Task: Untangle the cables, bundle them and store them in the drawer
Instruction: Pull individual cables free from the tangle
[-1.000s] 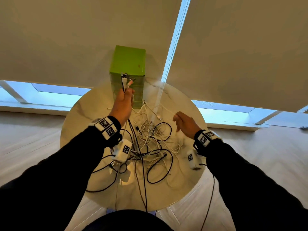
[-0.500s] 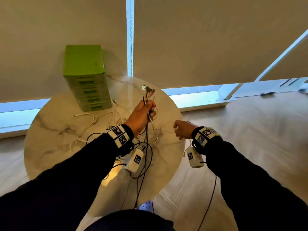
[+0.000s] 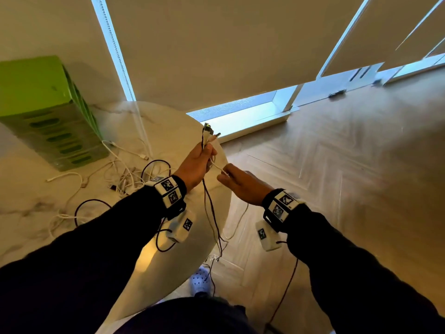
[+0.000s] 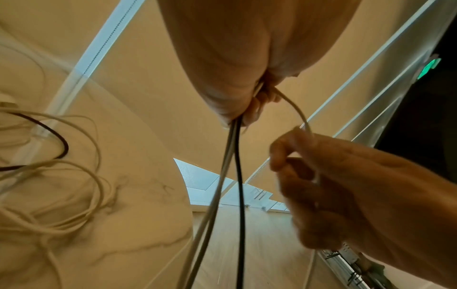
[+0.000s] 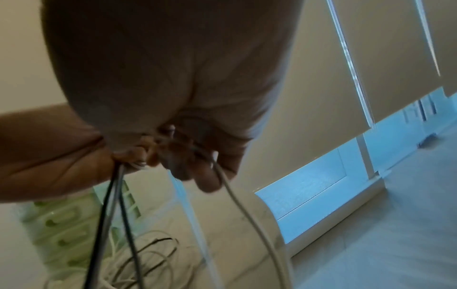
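My left hand (image 3: 203, 156) is raised over the round table's right edge and grips a bunch of cable ends, their plugs (image 3: 208, 131) sticking up above the fist. A black cable (image 4: 238, 176) and white ones hang from it past the table edge toward the floor. Just to its right, my right hand (image 3: 226, 175) pinches a white cable (image 3: 218, 166) that loops out of the left fist; the same white cable (image 5: 247, 205) trails down from the right hand's fingers. A loose tangle of black and white cables (image 3: 120, 177) lies on the table. The green drawer unit (image 3: 48, 116) stands at the back left, drawers closed.
The marble table (image 3: 168, 121) ends right under my hands; wooden floor (image 3: 337, 189) lies to the right. Beige blinds and a low window strip (image 3: 240, 112) are behind. A white shoe (image 3: 199, 280) shows below the table edge. Black wires run from the wrist cameras.
My view has swung right. The left hand carried the cable ends from in front of the drawer unit to the table's right edge. The right hand came in and took hold of the white cable.
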`<state>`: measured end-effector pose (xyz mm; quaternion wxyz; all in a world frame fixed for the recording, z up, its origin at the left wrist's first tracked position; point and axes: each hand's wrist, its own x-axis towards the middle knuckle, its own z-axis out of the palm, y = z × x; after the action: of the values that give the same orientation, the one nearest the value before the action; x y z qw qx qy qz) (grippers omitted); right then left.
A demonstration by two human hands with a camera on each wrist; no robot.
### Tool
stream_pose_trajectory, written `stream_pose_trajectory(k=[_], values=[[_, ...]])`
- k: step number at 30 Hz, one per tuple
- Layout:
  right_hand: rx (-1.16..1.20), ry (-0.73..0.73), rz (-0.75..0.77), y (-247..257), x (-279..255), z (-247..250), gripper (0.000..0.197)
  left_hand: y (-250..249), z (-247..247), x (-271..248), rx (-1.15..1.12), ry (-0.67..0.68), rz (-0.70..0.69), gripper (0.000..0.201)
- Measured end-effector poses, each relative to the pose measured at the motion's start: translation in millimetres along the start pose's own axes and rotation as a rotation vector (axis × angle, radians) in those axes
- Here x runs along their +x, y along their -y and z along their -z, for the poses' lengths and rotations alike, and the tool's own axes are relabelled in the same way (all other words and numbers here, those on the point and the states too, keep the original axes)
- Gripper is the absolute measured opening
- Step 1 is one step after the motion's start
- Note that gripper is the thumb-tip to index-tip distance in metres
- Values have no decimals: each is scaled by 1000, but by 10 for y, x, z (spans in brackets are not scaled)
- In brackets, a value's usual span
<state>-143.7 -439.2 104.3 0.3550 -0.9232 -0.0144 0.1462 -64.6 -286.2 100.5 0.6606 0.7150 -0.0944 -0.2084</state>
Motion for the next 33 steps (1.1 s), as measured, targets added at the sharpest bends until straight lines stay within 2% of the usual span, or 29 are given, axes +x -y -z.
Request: stream_pose_trajectory(k=[2, 5, 7, 9, 11, 13, 15, 17, 20, 21, 24, 29, 33], values=[[-11, -91, 19, -88, -66, 86, 23, 36, 39, 51, -22, -15, -6, 32], [-82, -255, -44, -326, -96, 191, 33, 57, 127, 115, -127, -79, 30, 34], [-224, -186, -156, -554, -88, 218, 31, 27, 193, 115, -245, -77, 43, 35], [-263, -33, -367, -805, -58, 157, 32, -23, 247, 84, -319, -33, 48, 34], [-230, 66, -511, -914, -27, 41, 50, -64, 277, 44, -370, 29, 50, 30], [-208, 102, -453, -857, 50, -93, 81, -85, 278, 9, -416, 86, 52, 29], [-89, 109, -256, -602, 141, -194, 84, -87, 261, -15, -439, 113, 55, 30], [81, 97, -66, -285, 233, -239, 64, -75, 253, -31, -429, 109, 54, 32], [147, 12, 81, 76, 343, -257, 21, -61, 305, -39, -350, 67, 35, 35], [147, -11, 110, 138, 357, -253, 13, -59, 333, -43, -332, 44, 21, 34], [126, -70, 201, 160, 351, -236, 14, -62, 412, -63, -273, -36, -35, 30], [115, -180, 198, 184, 321, -150, 19, 57, 479, -20, -179, -162, -91, 33], [90, -304, 41, -4, 316, -35, 24, 154, 560, 58, -239, -252, -59, 38]])
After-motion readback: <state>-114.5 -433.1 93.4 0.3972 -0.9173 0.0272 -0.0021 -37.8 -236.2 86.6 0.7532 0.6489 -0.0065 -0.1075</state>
